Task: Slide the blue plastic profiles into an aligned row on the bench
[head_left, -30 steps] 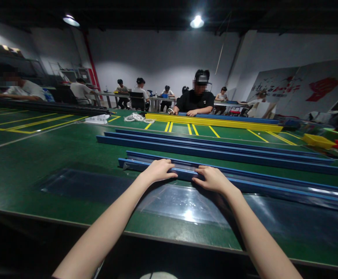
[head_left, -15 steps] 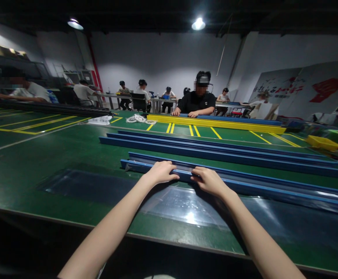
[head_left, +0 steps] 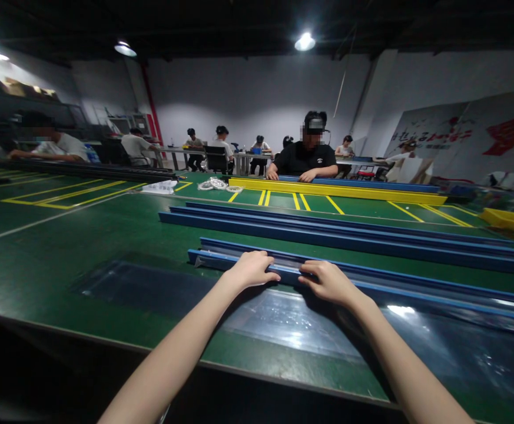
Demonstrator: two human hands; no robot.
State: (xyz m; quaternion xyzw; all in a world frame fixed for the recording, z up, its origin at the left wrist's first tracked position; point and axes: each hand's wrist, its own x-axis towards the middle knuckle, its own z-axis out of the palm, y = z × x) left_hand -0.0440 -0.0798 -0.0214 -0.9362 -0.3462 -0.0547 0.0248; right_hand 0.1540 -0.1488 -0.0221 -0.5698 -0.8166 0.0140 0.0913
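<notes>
A long blue channel point(head_left: 289, 275) with two raised walls lies across the green table in front of me. My left hand point(head_left: 252, 269) grips its near wall, fingers over the top and thumb on the front side. A little to the right, my right hand point(head_left: 326, 280) pinches the same wall, its fingertips partly hidden. Clear film point(head_left: 198, 261) shows at the channel's left end, and a shiny strip seems to run along inside. Under my forearms, a wide sheet of transparent film point(head_left: 278, 321) lies flat on the table.
Behind my channel lies another blue channel point(head_left: 327, 235). Farther back are a yellow profile point(head_left: 340, 192), white coils point(head_left: 215, 184) and a crumpled white sheet point(head_left: 158, 187). A co-worker point(head_left: 312, 156) in black handles a blue profile across the table. Yellow bins point(head_left: 508, 220) stand at right.
The camera view has shifted slightly, so everything sits a bit lower and to the right. Both hands stay on the channel's near wall, with a slightly wider grip on the right.
</notes>
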